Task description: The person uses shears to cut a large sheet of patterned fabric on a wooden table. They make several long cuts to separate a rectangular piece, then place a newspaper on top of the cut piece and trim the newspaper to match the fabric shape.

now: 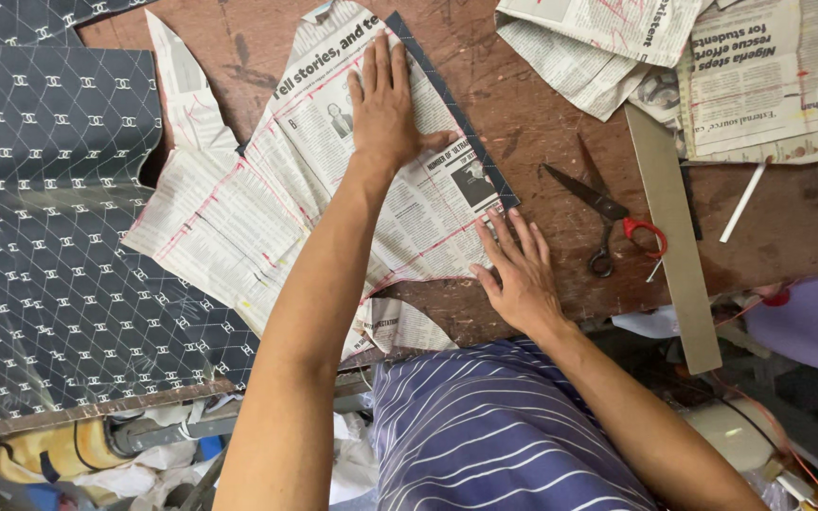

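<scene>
— Any boxes, trays or bins here, and what is in them?

— None that I can make out. Everything lies loose on the brown wooden table (523, 104). Below its front edge there is clutter, white scraps and something yellow, too jumbled to tell what holds what.

— What are the hands doing?

— Both are flat and spread, gripping nothing. The left hand (385, 104) presses palm down on the upper part of a newspaper pattern piece (267, 203), fingers pointing away from the person. The right hand (518, 270) rests with its fingertips on the pattern's lower right edge, just where the paper ends.

— Describe that pattern piece.

— It is cut newsprint with an angular outline, printed columns and small photographs, and thin red lines drawn across it. It lies in the middle of the table, over a dark navy fabric (49, 237). A narrow strip of that fabric shows along the pattern's right edge, past the left hand's fingers.

— And the fabric itself?

— Dark navy with a white diamond grid and small repeated white emblems. Most of it spreads over the left side of the table and reaches the front edge.

— What else is near?

— Scissors (613, 222) with red handles lie just right of the right hand, blades shut as far as I can tell. Beside them a long flat grey ruler (674, 237) runs from the table out over the front edge. More newspaper sheets (712, 66) are heaped at the top right, and a thin white stick (742, 202) lies below them. The person wears a blue striped shirt (485, 426).
</scene>
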`<state>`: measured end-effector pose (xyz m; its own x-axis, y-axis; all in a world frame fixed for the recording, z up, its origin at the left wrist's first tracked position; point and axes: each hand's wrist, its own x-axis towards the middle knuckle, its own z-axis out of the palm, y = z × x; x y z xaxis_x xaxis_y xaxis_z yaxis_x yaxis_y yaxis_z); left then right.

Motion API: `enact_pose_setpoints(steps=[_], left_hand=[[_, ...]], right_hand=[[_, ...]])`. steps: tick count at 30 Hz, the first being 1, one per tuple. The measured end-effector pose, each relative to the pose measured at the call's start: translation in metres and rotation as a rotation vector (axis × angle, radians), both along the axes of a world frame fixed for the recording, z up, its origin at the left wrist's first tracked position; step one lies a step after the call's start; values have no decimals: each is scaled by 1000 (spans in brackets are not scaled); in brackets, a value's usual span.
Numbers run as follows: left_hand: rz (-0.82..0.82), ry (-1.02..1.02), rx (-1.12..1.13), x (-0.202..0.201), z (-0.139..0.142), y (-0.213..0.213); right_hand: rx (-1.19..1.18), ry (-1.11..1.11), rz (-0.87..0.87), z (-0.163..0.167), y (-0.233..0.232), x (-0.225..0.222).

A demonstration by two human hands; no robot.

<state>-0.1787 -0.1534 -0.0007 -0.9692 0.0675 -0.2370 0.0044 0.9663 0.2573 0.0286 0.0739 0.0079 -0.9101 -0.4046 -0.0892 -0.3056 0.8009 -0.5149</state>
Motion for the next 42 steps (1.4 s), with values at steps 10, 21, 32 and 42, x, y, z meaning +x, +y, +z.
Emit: enact_pose_setpoints(steps=[10,21,32,42], left_hand=[[4,26,34,0,-3,-3],[-25,-94,-62,3,9,1],[-13,-18,-3,6,7,-5],[-23,-87,-64,3,8,-3]], right_hand=[[37,-12,-7,-3,0,-1],[20,26,1,1,-2,1],[1,35,1,6,-4,-4],[19,8,6,0,-3,-3]])
